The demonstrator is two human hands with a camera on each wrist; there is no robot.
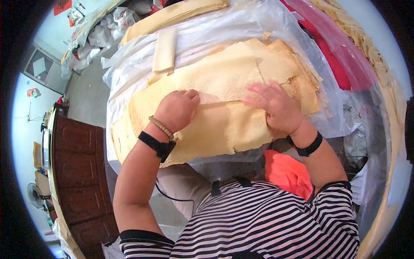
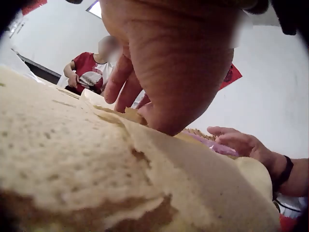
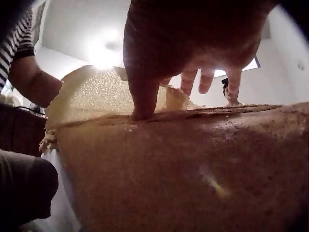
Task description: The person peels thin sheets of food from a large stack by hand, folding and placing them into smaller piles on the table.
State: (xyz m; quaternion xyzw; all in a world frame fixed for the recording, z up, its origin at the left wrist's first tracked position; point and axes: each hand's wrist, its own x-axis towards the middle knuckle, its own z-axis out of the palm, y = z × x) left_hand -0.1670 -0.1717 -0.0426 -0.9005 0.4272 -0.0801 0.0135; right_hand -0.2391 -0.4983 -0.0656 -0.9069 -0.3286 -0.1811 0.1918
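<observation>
A large thin flatbread sheet (image 1: 228, 125), pale yellow with ragged edges, lies on a stack of similar sheets, its near part folded over away from the body. My left hand (image 1: 177, 110) pinches the folded edge left of the middle; in the left wrist view the thumb and fingers close on the thin layer. My right hand (image 1: 278, 105) is spread over the right part of the sheet, fingers extended. In the right wrist view its thumb (image 3: 142, 99) comes down on the bread, with the other fingers apart above the surface.
A folded flatbread strip (image 1: 165, 49) lies beyond the stack on white plastic sheeting (image 1: 198, 41). Longer folded flatbreads (image 1: 172, 17) sit at the far edge. A brown wooden cabinet (image 1: 79, 172) stands at left. Another person (image 2: 91, 72) is across the room.
</observation>
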